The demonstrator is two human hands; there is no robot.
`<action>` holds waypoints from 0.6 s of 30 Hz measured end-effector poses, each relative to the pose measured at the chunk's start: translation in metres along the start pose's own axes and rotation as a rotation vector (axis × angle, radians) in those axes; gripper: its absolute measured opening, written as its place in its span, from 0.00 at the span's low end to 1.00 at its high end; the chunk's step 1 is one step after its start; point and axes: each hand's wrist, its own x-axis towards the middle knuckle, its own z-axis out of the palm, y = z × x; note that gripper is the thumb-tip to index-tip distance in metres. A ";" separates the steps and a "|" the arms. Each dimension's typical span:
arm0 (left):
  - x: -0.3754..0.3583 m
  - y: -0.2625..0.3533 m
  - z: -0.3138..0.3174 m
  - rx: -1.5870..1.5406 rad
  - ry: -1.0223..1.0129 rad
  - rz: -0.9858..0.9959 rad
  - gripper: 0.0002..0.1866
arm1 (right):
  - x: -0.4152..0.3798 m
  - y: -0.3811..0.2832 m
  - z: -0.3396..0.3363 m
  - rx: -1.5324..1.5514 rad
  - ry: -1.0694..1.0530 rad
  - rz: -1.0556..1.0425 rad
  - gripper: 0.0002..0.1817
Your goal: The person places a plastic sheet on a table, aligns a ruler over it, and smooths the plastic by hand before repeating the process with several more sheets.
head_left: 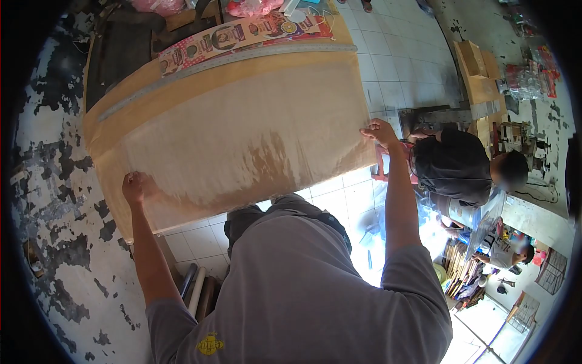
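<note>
A wide clear plastic sheet (200, 121) lies over the tan table top (103, 130), with glare and faint ripples along its near side. At the sheet's left edge, my left hand (133, 187) is closed in a pinch on the plastic. My right hand (380, 132) pinches the sheet near the table's right edge. Beyond the sheet, a long metal ruler (227, 59) runs across the table. Printed sheets (242, 39) with red and pink patterns lie just behind the ruler.
Pink plastic bundles (254, 6) sit at the far edge. To the right, a person in a dark shirt (451, 167) sits beside a cardboard box (476, 60); another person (506, 252) is farther off. Rolls (197, 291) stand below the table at left, near the peeling wall (60, 242).
</note>
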 end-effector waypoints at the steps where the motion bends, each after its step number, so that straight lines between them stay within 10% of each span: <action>1: 0.000 0.001 -0.001 0.021 0.003 -0.002 0.13 | 0.003 0.004 0.001 0.011 0.003 -0.006 0.16; 18: 0.007 -0.009 -0.008 0.174 0.026 -0.055 0.13 | 0.028 0.017 0.010 -0.256 0.209 -0.165 0.22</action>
